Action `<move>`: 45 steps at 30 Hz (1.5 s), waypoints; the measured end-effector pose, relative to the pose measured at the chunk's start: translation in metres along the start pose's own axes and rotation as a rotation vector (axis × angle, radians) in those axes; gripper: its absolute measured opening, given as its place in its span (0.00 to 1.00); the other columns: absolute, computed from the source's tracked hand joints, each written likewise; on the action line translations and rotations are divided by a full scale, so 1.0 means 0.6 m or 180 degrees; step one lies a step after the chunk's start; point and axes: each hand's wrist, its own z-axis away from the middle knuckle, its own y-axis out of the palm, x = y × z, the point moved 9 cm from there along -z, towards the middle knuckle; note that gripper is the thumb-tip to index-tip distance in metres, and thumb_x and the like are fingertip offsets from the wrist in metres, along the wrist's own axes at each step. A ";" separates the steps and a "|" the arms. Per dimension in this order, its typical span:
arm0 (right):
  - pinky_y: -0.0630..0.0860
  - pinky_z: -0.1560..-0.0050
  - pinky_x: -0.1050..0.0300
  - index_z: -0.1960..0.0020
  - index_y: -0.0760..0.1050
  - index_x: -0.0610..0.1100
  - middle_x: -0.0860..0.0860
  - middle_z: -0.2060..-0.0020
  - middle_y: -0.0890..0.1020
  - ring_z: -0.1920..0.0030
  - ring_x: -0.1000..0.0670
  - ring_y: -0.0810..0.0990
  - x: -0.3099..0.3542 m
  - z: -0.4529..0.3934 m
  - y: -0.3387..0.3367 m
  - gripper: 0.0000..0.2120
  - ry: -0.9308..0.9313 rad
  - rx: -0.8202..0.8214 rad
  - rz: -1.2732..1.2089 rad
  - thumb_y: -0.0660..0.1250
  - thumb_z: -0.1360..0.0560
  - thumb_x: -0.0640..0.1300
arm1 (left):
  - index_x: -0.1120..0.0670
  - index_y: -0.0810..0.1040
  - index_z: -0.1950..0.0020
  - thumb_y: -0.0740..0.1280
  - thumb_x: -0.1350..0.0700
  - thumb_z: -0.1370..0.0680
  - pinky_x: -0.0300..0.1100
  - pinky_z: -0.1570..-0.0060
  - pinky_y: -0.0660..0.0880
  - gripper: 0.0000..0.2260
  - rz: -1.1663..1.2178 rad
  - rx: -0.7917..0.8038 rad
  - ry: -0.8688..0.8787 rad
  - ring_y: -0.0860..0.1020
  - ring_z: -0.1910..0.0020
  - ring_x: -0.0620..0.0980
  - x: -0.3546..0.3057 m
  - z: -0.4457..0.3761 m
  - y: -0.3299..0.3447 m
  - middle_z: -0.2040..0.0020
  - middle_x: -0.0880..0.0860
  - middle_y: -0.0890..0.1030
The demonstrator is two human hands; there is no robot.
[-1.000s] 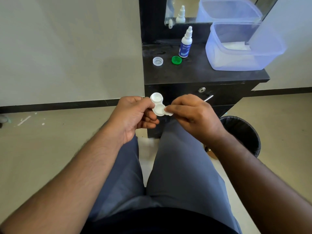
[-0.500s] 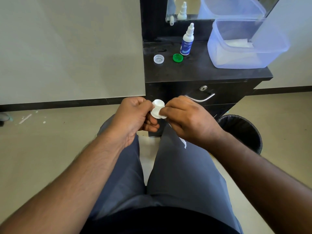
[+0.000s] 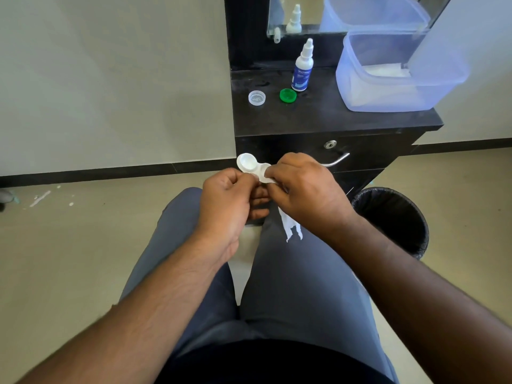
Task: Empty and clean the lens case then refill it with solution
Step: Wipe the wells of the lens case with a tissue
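Above lap, lens case (image 3: 250, 165) raised again; left well reexposed.

Black cabinet (image 3: 318, 120), beige floor (image 3: 69, 245)

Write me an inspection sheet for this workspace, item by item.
Surface: black cabinet top, dusty.
Job's things: white lens case, uncapped, one well showing; solution bottle upright on the cabinet; clear cap and green cap lying apart beside it.
Clutter: translucent tub with white sheets inside.
Hands: left hand holds the case; right hand presses a white tissue into the other well.
Cables: nothing seen.
Surroundings: mirror, black bin, drawer handle.
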 end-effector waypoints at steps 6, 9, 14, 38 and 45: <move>0.75 0.66 0.52 0.61 0.80 0.37 0.45 0.67 0.77 0.66 0.48 0.75 -0.009 0.001 -0.002 0.07 0.0443 -0.0314 -0.0450 0.66 0.28 0.40 | 0.62 0.81 0.62 0.65 0.61 0.25 0.50 0.63 0.82 0.09 -0.0026 -0.0448 0.0402 0.83 0.60 0.62 -0.011 0.002 -0.018 0.62 0.62 0.83; 0.71 0.63 0.60 0.60 0.82 0.39 0.46 0.66 0.79 0.65 0.50 0.76 -0.017 0.014 -0.009 0.04 0.0855 -0.0709 -0.0896 0.68 0.29 0.38 | 0.64 0.79 0.64 0.66 0.59 0.28 0.64 0.61 0.80 0.09 -0.0069 -0.0671 0.0777 0.79 0.59 0.71 -0.020 0.009 -0.028 0.63 0.68 0.80; 0.72 0.62 0.67 0.58 0.82 0.40 0.48 0.65 0.80 0.62 0.54 0.76 -0.019 0.032 -0.006 0.02 0.1224 -0.1149 -0.1381 0.71 0.28 0.37 | 0.66 0.76 0.66 0.67 0.60 0.29 0.68 0.65 0.76 0.10 -0.0126 -0.0806 0.1055 0.76 0.65 0.71 -0.024 0.017 -0.036 0.68 0.69 0.76; 0.71 0.64 0.48 0.56 0.79 0.40 0.45 0.64 0.79 0.62 0.44 0.77 0.071 0.025 -0.014 0.09 -0.2213 -0.0168 0.1077 0.61 0.21 0.38 | 0.58 0.78 0.75 0.62 0.67 0.27 0.43 0.68 0.77 0.17 -0.0956 0.1067 -0.0345 0.77 0.77 0.56 -0.041 -0.048 -0.023 0.75 0.62 0.78; 0.67 0.65 0.51 0.62 0.77 0.41 0.46 0.67 0.76 0.65 0.44 0.73 0.097 0.017 -0.027 0.10 -0.2515 -0.0024 0.1076 0.62 0.23 0.37 | 0.56 0.78 0.73 0.61 0.65 0.24 0.42 0.73 0.78 0.17 -0.1137 0.1811 -0.0726 0.78 0.76 0.54 -0.033 -0.054 -0.006 0.74 0.59 0.78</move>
